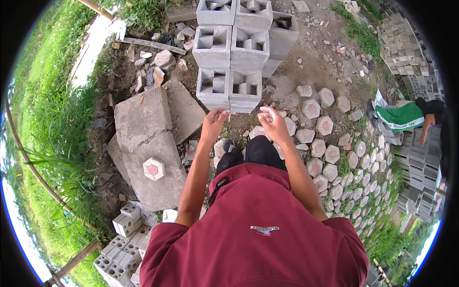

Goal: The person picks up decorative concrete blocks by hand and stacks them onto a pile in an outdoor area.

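A stack of grey hollow concrete blocks stands ahead of me, its open cavities facing up. My left hand is just below the near left block, fingers loosely bent toward its lower edge. Near those fingertips is a small pale and reddish bit, too small to name. My right hand hovers by the lower right corner of the near right block. Its fingers are bent and apart from the thumb, with nothing seen between them. Contact between either hand and the blocks cannot be made out.
Broken concrete slabs lie at left, a hexagonal paver on them. Many hexagonal pavers cover the ground at right. Perforated blocks are piled lower left. A person in green bends beside stacked blocks at far right.
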Demonstrator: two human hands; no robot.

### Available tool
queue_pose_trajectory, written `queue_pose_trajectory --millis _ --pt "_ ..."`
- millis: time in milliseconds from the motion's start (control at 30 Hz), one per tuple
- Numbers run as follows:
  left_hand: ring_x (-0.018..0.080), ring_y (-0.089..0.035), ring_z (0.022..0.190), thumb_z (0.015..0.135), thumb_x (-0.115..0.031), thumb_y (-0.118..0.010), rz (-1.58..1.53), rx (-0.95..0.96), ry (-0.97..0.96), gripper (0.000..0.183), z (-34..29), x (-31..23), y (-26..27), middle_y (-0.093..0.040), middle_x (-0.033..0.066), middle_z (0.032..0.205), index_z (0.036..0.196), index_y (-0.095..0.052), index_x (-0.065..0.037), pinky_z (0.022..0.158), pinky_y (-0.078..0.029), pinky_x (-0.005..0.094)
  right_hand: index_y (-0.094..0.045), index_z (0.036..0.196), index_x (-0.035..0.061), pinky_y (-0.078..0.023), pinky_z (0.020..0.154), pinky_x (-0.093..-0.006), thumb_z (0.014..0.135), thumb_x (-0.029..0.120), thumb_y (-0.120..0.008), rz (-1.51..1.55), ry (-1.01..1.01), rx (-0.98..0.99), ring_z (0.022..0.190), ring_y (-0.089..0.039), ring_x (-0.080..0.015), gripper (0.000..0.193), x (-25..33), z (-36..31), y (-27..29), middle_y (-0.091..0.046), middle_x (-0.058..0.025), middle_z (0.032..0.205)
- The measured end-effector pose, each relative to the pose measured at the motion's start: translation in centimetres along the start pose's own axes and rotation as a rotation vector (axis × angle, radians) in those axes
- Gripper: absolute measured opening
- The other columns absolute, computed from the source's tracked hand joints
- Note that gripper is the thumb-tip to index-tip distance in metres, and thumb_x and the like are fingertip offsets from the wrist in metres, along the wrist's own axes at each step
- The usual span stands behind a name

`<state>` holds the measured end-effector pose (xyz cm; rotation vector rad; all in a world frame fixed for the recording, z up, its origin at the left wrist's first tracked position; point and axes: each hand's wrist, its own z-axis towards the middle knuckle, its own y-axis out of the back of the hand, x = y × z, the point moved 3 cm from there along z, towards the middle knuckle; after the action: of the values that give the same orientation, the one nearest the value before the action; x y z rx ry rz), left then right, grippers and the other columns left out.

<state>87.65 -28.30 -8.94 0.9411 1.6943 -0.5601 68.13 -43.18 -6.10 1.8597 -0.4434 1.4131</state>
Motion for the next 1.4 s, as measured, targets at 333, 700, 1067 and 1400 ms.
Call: queue_pose_trajectory --millis 333,700,1067,1400 --pt "0.0161 -0.057 0.104 0.092 -0.033 -0.060 -0.049 -0.027 0.389 0.041 8.3 5.2 -3.5 -0.065 0.0061 0.110 0.120 -0.061 -0.003 0.086 -0.045 0.0342 -0.055 0.120 0.0006 -0.054 0.076 -0.0344 0.088 0.020 -0.065 -0.046 -0.172 -0.010 0.085 -0.069 -0.0243 0.038 -6.5 6.0 0.6 -0.070 -0.0155 0.094" --pt "0.0286 -0.041 0.121 0.085 -0.044 -0.066 -0.440 -0.325 0.815 0.066 20.6 18.6 -11.0 -0.044 0.0122 0.128 0.135 -0.047 -0.005 0.097 -0.037 0.0603 -0.027 0.141 -0.0027 -0.044 0.098 -0.0416 0.083 0.035 -0.071 -0.212 -0.295 -0.017 0.118 -0.054 -0.0345 0.082 -24.4 19.0 -3.3 -0.051 -0.0265 0.130" --pt "0.0353 -0.019 0.142 0.088 -0.029 -0.064 -0.716 -0.396 0.889 0.063 27.7 27.1 -15.2 -0.019 0.0158 0.153 0.140 -0.038 -0.006 0.101 -0.035 0.0680 -0.024 0.144 -0.0063 -0.036 0.107 -0.0417 0.080 0.050 -0.068 -0.199 -0.555 0.101 0.130 -0.043 -0.0399 0.096 -38.3 26.2 -4.7 -0.043 -0.0315 0.138" --pt "0.0346 -0.050 0.107 0.083 -0.011 -0.059 -0.954 -0.472 0.735 0.029 28.3 27.0 -14.6 -0.048 0.0189 0.113 0.106 -0.050 0.004 0.091 -0.048 0.0676 -0.036 0.138 -0.0010 -0.048 0.094 -0.0426 0.075 0.023 -0.070 -0.256 -0.542 0.178 0.109 -0.060 -0.0397 0.075 -36.6 27.5 -4.8 -0.061 -0.0272 0.116"
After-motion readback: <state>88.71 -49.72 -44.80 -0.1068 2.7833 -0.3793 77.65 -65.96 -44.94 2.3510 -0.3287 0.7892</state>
